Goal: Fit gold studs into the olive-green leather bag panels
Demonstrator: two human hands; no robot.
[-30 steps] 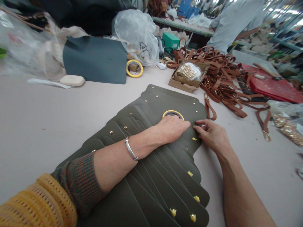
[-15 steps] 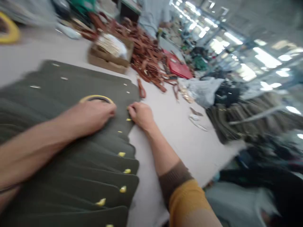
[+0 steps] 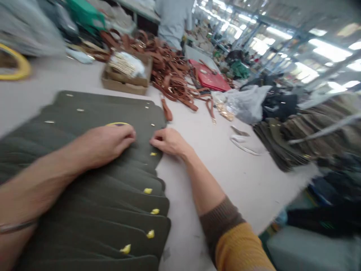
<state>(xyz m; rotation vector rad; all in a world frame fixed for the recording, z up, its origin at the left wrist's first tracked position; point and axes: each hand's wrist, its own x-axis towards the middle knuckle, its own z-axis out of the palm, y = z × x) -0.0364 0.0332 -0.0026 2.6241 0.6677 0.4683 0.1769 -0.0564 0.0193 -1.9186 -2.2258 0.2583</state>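
Note:
A fanned stack of dark olive leather panels (image 3: 93, 210) lies on the grey table (image 3: 225, 173), each with small gold studs and a yellow tab near its right edge. My left hand (image 3: 105, 145) rests palm down on the top panel, its fingers curled over a yellow tape ring (image 3: 117, 124). My right hand (image 3: 169, 143) sits at the panel's right edge, fingers pinched together close to a yellow tab (image 3: 153, 154); what they hold is hidden. The picture is blurred by motion.
A cardboard box of gold hardware (image 3: 125, 73) stands behind the panels, beside a pile of brown leather straps (image 3: 169, 73). Red pieces (image 3: 210, 79), a plastic bag (image 3: 245, 105) and more dark panels (image 3: 284, 145) lie to the right. A person in grey (image 3: 172, 20) stands at the back.
The view has swung right, off the far left of the table and toward the right end. Both hands stay at the top panel's edge; the right fingers have closed into a pinch.

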